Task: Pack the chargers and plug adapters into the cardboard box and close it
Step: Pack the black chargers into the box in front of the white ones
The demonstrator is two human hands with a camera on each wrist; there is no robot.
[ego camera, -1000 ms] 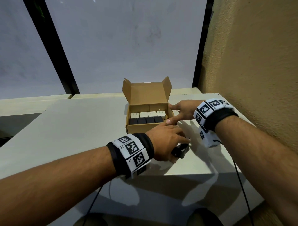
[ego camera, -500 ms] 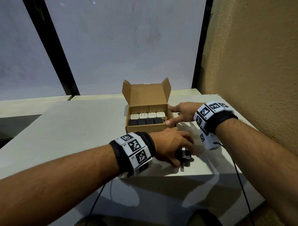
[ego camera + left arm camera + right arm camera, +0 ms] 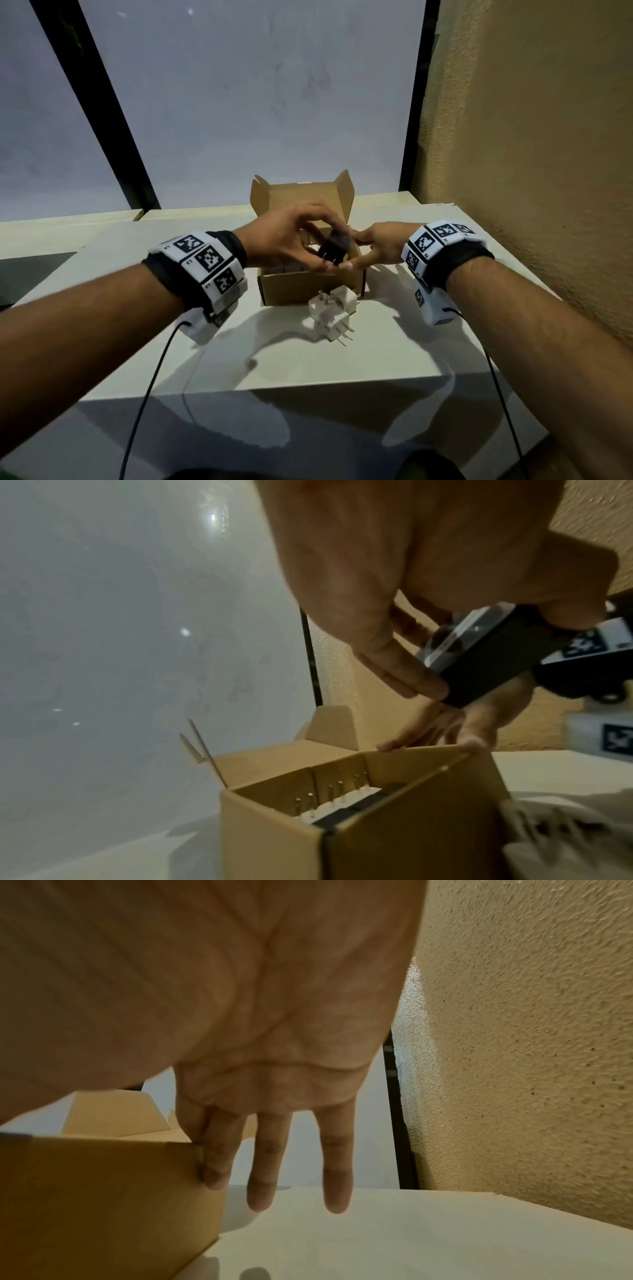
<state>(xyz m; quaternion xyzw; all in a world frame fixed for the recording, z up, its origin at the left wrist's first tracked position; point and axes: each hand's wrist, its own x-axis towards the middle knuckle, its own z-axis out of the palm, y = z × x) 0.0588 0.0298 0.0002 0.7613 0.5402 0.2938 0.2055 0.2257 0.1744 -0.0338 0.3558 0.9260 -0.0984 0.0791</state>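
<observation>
Left hand (image 3: 287,236) pinches black charger (image 3: 334,248) above open box (image 3: 308,291); right hand (image 3: 378,245), fingers straight, braces box's right wall.

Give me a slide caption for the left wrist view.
Left hand pinches a black charger above the open cardboard box, right hand steadying its rim.

A pale table (image 3: 102,260) meets a rough tan wall (image 3: 531,137) — grey panes (image 3: 257,85) split by black bars (image 3: 99,102) behind.

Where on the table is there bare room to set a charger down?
Bare table left of the cardboard box. Crowded directly in front of it, where white plug adapters lie. The right hand steadies the box's right side.
</observation>
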